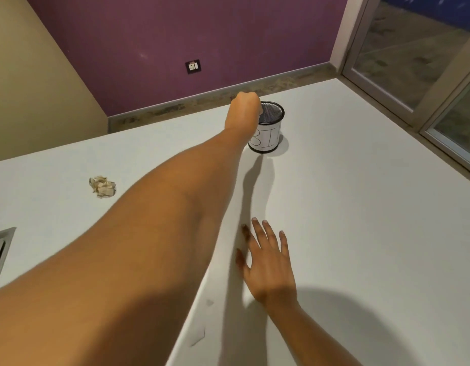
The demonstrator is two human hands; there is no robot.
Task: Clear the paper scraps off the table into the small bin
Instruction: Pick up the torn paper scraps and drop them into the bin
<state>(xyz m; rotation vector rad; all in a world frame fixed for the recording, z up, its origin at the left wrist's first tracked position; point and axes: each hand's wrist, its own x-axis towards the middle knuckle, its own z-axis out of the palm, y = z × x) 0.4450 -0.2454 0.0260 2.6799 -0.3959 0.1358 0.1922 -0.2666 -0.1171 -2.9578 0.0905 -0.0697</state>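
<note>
Paper scrap: lying crumpled on the left part of the table, well apart from the bin; only 1 showing.
Small bin: standing upright near the far edge, mesh-walled, wearing a paper label; contents not showing.
Left hand: hovering over the bin's near-left rim, seen from the back, fingers curling under; cannot tell whether pinching a scrap or holding nothing.
Right hand: resting flat on the table, fingers straight and spread, gripping nothing.
Risk 1, missing the mouth: hand sitting over the rim and not over the middle, so anything being released probably catching the edge and dropping outside.
Risk 2, tipping the bin: wrist crossing just beside the rim; likely a light container, so pulling back low probably knocking it over or sliding it.
Risk 3, losing paper off the far side: bin standing close to the edge with floor beyond, so an overshoot landing out of reach.
Risk 4, leaving the job unfinished: scrap lying off to the left, partly outside the arm's line, easily being overlooked.
Risk 5, overreaching: arm stretching far, weight leaning on the right palm.
</note>
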